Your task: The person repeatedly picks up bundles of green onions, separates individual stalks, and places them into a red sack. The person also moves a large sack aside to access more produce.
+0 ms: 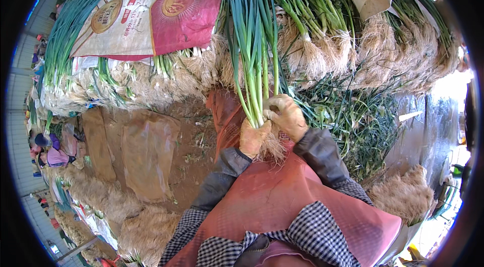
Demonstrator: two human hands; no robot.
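My left hand (pixel 254 138), in a yellowish glove, is closed round the white lower stems of a bunch of green onions (pixel 254 78). Their long green leaves point away from me, and the pale stringy roots (pixel 273 148) hang below the hand over the red apron (pixel 272 199). My right hand (pixel 286 116), gloved too, is at the right side of the bunch, with thumb and fingertips curled together by the stem bases. Whether it pinches a stem or leaf cannot be made out.
A long heap of rooted green onions (pixel 321 48) lies ahead, partly under a printed woven sack (pixel 132 14). Loose green leaves (pixel 351 127) are piled at right. Flattened sacks (pixel 149 153) lie on the soil at left. More root bundles (pixel 404 191) flank me; people sit at far left.
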